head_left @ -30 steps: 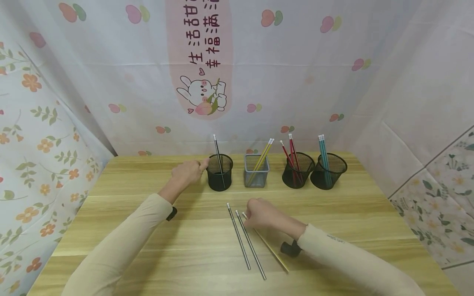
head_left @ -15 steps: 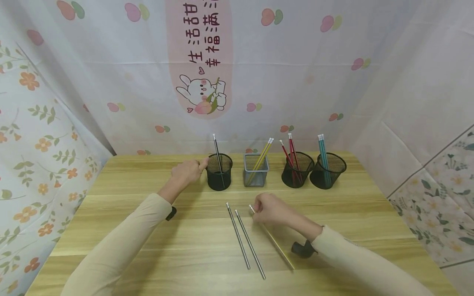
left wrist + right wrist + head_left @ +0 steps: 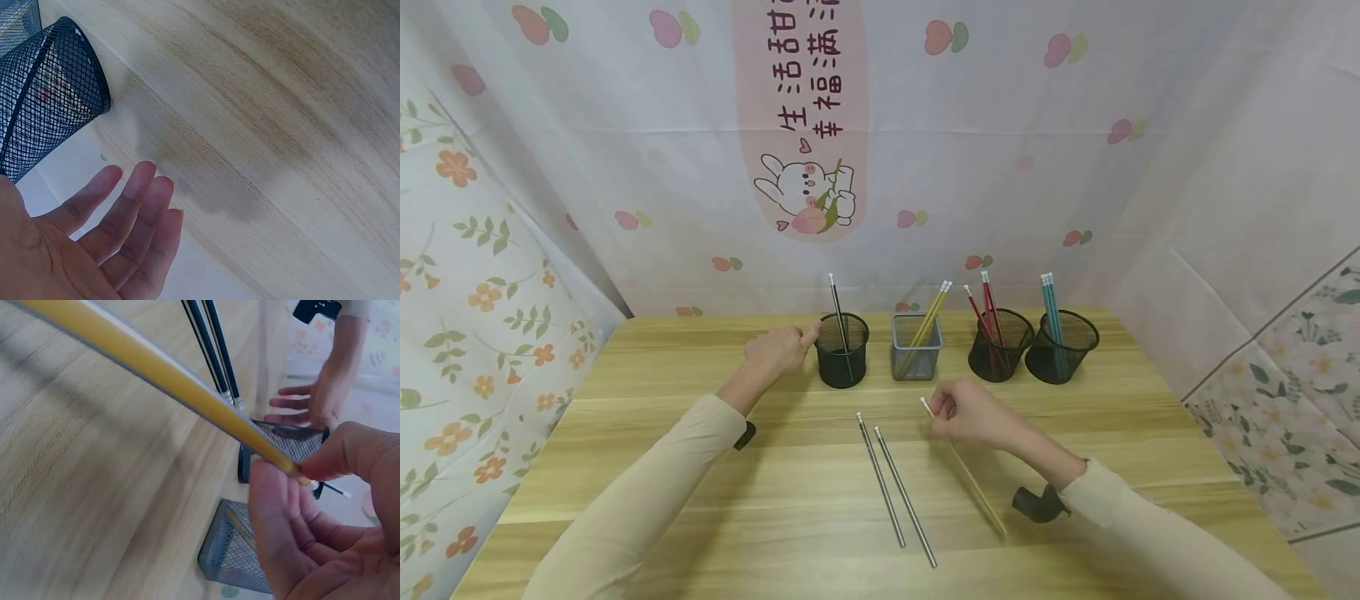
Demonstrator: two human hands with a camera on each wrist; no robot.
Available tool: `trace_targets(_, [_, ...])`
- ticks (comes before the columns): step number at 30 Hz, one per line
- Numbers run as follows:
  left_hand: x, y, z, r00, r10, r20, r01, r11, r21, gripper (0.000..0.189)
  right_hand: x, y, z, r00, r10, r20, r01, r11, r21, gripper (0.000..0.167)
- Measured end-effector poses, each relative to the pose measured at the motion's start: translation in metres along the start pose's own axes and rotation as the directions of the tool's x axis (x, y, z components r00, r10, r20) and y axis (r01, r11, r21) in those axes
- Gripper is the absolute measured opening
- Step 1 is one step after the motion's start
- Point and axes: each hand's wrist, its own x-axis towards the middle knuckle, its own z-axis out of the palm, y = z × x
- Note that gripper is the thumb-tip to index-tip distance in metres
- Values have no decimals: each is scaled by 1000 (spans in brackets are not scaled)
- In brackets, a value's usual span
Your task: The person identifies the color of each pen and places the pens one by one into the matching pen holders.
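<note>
My right hand (image 3: 973,414) pinches a yellow pencil (image 3: 976,485) between thumb and fingers, close to its white eraser end. The pencil slants down toward the front of the table; in the right wrist view its yellow shaft (image 3: 156,365) runs across to the upper left. My left hand (image 3: 778,348) is at the left side of a round black mesh pen cup (image 3: 841,371), thumb side at the rim. Its fingers (image 3: 140,215) are loosely extended and hold nothing. One black pencil (image 3: 838,300) stands in that cup. Two dark, silvery-striped pencils (image 3: 881,481) lie left of the yellow one.
A square grey mesh holder (image 3: 915,368) with yellow pencils stands right of the black cup. Farther right are two more black mesh cups, one with red pencils (image 3: 990,304), one with teal pencils (image 3: 1052,304). A patterned curtain (image 3: 1000,167) hangs behind the wooden table (image 3: 700,500).
My right hand has moved right and slightly toward the holders, drawing the yellow pencil away from the two dark ones. My left hand has stayed beside the black cup.
</note>
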Motion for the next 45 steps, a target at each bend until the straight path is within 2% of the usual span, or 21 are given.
trace_targets(5, [-1, -1, 0, 1000, -2, -9, 2, 1000, 1, 88, -3, 2, -3, 998, -63, -28, 64, 998, 22, 9])
trace_targets(14, [-1, -1, 0, 1000, -10, -7, 11, 1000, 14, 85, -4, -2, -9, 989, -106, -104, 109, 994, 26, 7])
trace_targets(20, [-1, 0, 0, 1000, -5, -9, 5, 1000, 10, 84, -4, -4, -14, 981, -161, -108, 174, 978, 118, 8])
trace_targets(33, [0, -3, 2, 1000, -1, -8, 1, 1000, 6, 88, -3, -10, -18, 971, -191, -147, 222, 945, 240, 11])
trace_targets(45, [-1, -1, 1, 1000, -5, 2, 5, 1000, 9, 93, 8, -14, -27, 941, -246, -232, 301, 922, 244, 11])
